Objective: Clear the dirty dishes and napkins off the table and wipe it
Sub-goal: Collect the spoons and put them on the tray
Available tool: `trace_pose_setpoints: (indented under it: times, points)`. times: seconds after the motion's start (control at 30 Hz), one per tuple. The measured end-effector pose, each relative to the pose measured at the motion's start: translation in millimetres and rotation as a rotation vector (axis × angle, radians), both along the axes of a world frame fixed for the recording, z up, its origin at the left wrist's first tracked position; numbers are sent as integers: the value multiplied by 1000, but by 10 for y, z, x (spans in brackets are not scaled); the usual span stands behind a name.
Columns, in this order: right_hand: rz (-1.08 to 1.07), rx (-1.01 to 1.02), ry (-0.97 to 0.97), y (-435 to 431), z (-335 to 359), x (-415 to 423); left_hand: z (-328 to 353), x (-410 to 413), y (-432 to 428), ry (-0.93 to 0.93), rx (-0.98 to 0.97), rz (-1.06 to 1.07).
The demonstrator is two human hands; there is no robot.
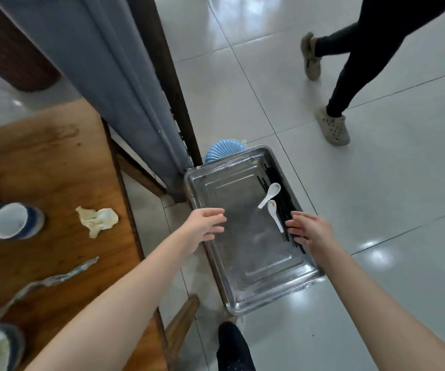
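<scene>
Both hands reach over a metal tray right of the wooden surface. The left hand hovers at its left rim, grip wide and empty; the right hand, fingers spread, holds nothing near black chopsticks. Two white spoons lie in the tray. A crumpled napkin and cups sit on the surface.

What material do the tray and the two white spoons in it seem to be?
Tray: probably stainless steel, shiny grey with blurred reflections and pressed ridges.
Spoons: glossy white, looks like glazed ceramic; melamine plastic is possible too.
</scene>
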State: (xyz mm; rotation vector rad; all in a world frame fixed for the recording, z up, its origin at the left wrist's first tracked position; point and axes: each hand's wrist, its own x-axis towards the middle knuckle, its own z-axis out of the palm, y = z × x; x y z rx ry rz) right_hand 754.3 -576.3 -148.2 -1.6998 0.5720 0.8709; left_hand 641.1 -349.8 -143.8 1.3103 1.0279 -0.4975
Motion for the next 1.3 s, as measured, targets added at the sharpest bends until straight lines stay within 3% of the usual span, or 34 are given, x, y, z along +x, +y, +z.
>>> trace_pose_setpoints:
  times: [0.5, 0.73, 0.93, 1.3]
  points:
    - [318, 50, -234, 1407, 1208, -1368, 1303, -1998, 1225, -200, 22, 314]
    - [467, 43, -326, 1983, 1540, -2220, 1571, -3117, 1595, -222, 127, 443]
    - [554, 36, -386, 2424, 1688, -2904, 1721, -4004, 1872, -252, 104, 560]
    - [723, 51, -502, 3301, 1910, -3661, 1880, -5367, 2383, -231, 221, 656]
